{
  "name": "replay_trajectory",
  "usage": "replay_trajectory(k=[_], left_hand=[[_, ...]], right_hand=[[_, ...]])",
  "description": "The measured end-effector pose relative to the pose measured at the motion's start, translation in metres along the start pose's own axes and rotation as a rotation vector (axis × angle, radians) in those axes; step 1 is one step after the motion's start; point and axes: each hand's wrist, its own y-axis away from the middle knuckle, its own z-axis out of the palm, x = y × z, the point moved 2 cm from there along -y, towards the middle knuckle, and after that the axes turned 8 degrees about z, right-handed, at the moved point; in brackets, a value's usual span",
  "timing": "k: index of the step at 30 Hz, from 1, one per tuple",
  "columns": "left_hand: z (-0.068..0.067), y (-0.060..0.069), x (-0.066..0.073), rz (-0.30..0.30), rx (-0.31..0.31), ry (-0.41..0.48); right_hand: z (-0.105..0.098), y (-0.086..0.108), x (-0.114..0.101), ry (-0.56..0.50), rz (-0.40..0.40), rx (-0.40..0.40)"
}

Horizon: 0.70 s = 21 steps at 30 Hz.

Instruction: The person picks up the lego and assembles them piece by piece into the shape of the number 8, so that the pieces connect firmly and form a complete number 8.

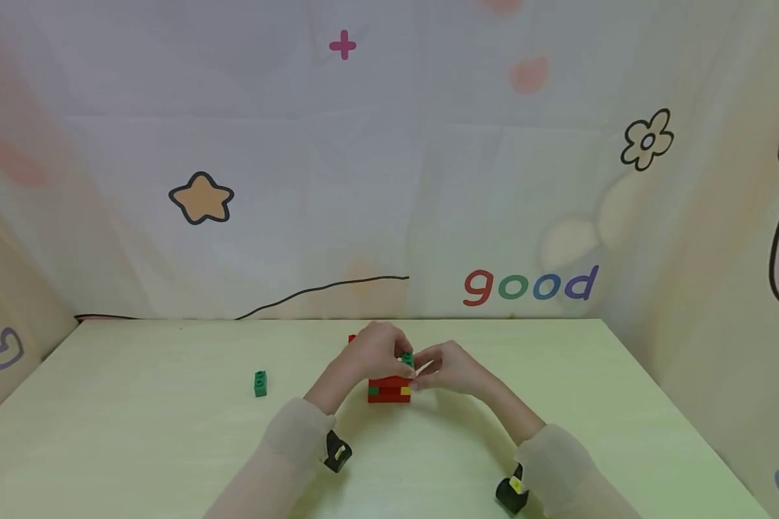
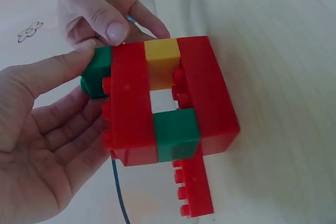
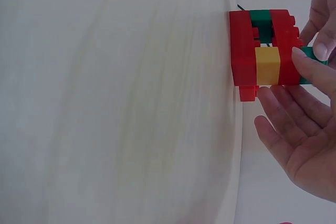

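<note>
On the table stands a block structure: a red base (image 1: pixel 389 398), a green brick (image 2: pixel 177 135) and a yellow brick (image 2: pixel 161 62) spaced apart, and a red brick (image 2: pixel 131 103) across them. My left hand (image 1: pixel 378 352) (image 2: pixel 39 135) pinches a small green brick (image 1: pixel 407 357) (image 2: pixel 96 72) at the top right end. From the right, my right hand (image 1: pixel 454 369) (image 3: pixel 310 140) holds that end, its thumb on the upper red brick (image 3: pixel 286 35) and its fingers around the far side. Some fingertips are hidden behind the bricks.
A loose green brick (image 1: pixel 260 383) lies on the table (image 1: pixel 169 447) to the left. Another red piece (image 2: pixel 197 187) projects from behind the structure. A printed curtain (image 1: pixel 266 216) hangs along the table's back edge.
</note>
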Motion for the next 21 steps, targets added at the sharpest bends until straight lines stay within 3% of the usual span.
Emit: replay_trajectory(k=[5,10,14,21], left_hand=[[0.004,0.004,-0.009,0.012,0.039,0.088],[0.007,0.009,-0.018,0.08,0.055,0.134],[-0.004,0.021,-0.024,0.115,0.078,0.139],[-0.03,0.051,-0.05,0.067,0.127,0.116]], right_hand=[[0.0,-0.001,0.001,-0.003,0.0,-0.001],[0.001,-0.001,0.004,-0.005,-0.007,0.008],[0.002,-0.002,0.006,-0.002,-0.007,0.011],[-0.002,0.0,0.0,0.041,-0.002,0.065]])
